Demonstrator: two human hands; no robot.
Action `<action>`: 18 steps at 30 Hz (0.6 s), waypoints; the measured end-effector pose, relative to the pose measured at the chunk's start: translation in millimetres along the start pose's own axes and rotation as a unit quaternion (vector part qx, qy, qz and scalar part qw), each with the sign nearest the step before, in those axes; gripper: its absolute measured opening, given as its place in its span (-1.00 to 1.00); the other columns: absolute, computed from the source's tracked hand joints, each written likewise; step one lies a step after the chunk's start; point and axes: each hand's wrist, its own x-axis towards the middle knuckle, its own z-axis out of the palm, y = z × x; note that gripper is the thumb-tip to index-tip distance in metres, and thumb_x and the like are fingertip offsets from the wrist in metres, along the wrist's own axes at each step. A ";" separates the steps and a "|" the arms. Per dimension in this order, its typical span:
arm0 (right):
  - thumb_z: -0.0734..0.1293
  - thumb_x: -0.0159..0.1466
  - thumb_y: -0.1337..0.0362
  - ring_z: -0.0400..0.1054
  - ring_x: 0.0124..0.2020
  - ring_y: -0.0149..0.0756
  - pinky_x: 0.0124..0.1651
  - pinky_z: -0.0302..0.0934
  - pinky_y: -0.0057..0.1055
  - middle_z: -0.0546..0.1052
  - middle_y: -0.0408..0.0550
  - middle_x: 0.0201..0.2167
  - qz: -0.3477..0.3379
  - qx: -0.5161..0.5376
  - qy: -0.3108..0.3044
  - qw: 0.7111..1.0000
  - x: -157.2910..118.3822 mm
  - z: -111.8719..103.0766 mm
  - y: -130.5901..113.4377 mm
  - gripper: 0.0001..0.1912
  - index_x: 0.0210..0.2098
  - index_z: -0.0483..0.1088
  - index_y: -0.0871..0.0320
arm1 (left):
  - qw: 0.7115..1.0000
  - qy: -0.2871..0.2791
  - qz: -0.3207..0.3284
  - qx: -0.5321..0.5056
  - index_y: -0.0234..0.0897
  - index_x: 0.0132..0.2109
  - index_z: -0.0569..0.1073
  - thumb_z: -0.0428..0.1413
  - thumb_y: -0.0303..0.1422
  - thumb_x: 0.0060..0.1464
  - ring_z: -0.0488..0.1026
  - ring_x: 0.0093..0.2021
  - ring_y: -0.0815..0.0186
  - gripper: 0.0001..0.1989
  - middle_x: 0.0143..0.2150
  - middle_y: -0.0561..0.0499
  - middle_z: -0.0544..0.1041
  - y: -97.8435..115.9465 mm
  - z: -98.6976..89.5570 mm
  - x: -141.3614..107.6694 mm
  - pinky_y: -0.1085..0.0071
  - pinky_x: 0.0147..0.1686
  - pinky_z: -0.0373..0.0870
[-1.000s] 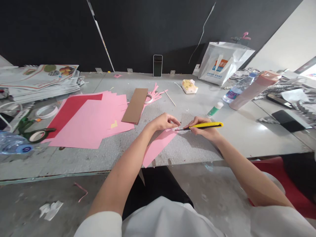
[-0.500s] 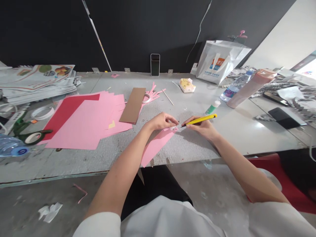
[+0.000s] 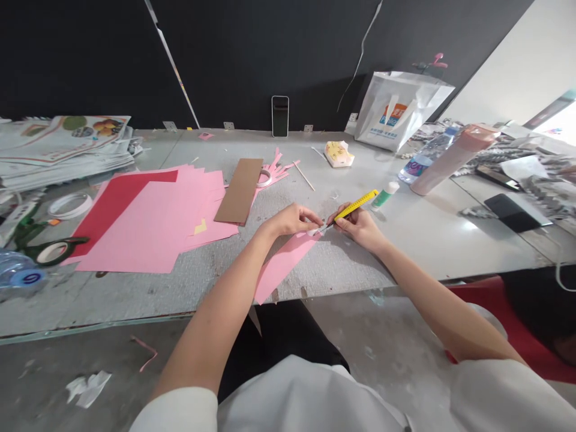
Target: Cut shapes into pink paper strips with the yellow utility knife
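Note:
My right hand (image 3: 357, 225) grips a yellow utility knife (image 3: 357, 205) at a slant, its blade pointing left toward my left hand. At the far end of a pink paper piece (image 3: 284, 269), my left hand (image 3: 297, 220) pinches with thumb and fingers close together. A small whitish bit (image 3: 313, 232) shows under those fingertips; what it is I cannot make out. The blade tip lies beside or against this end, and I cannot tell which. The paper runs from there toward the table's front edge.
Left of my hands lie brown cardboard (image 3: 239, 191), pink sheets (image 3: 144, 222), a tape roll (image 3: 264, 177) and green-handled scissors (image 3: 54, 249). To the right are a glue stick (image 3: 384, 195), a pink cylinder (image 3: 454, 159) and a bottle (image 3: 420, 165). A phone (image 3: 279, 116) leans on the back wall.
My right hand has shifted slightly left, and the knife has tilted more steeply, its rear end swinging leftward and away from me. My left hand and the pink paper stay nearly still.

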 end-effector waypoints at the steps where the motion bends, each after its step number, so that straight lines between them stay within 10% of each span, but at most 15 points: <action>1: 0.55 0.25 -0.14 0.31 -0.45 -0.30 -0.44 0.20 -0.31 0.63 0.02 -0.23 0.004 0.001 0.000 1.000 0.8 -0.5 1.0 -0.48 -0.17 0.26 0.03 | 1.000 0.000 0.001 0.000 -0.22 -0.02 0.73 0.29 -0.30 0.17 0.46 -0.33 0.36 -0.74 -0.17 -0.03 0.71 -0.1 0.1 0.3 0.40 -0.28 0.31; 18: 0.54 0.29 -0.13 0.34 -0.41 -0.30 -0.38 0.27 -0.30 0.62 0.03 -0.18 -0.002 0.001 0.008 1.000 3.6 -11.2 14.6 -0.54 -0.17 0.35 0.06 | 1.000 0.002 0.013 0.023 -0.18 -0.03 0.73 0.28 -0.26 0.17 0.49 -0.28 0.33 -0.74 -0.15 -0.02 0.72 -3.0 -0.8 1.5 0.38 -0.24 0.34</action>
